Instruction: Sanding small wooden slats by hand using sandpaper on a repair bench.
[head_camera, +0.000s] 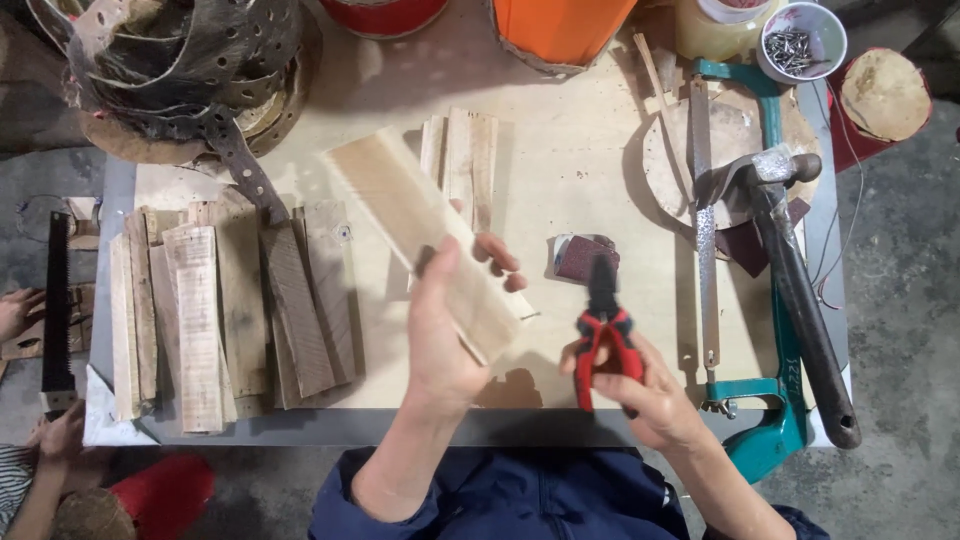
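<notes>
Here, nearest the tabletop's (560, 170) front edge, two hands work. The right hand (640, 385) has its grip closed round the red-and-black handles of one pair of pliers (606, 320), nose pointing away toward the far edge. The left hand (445, 320) is raised above the middle of the tabletop, palm turned inward, thumb on the near face and fingers curled behind one pale plank (425, 240), which slants from the front up toward the far left.

Just beyond the pliers lies one folded piece of sandpaper (580, 255). At the left edge sits a heap of about ten slats (230, 300), overlapping so the count is unsure. Behind the plank, three or four thin strips (462, 155) lie side by side. Along the right edge lie one green hacksaw (775, 400) and one hammer (800, 290), its head resting on a round wooden disc (730, 140). At the far right corner stands one white cup of nails (800, 40). A coil of perforated strap (180, 60) fills the far left corner.
</notes>
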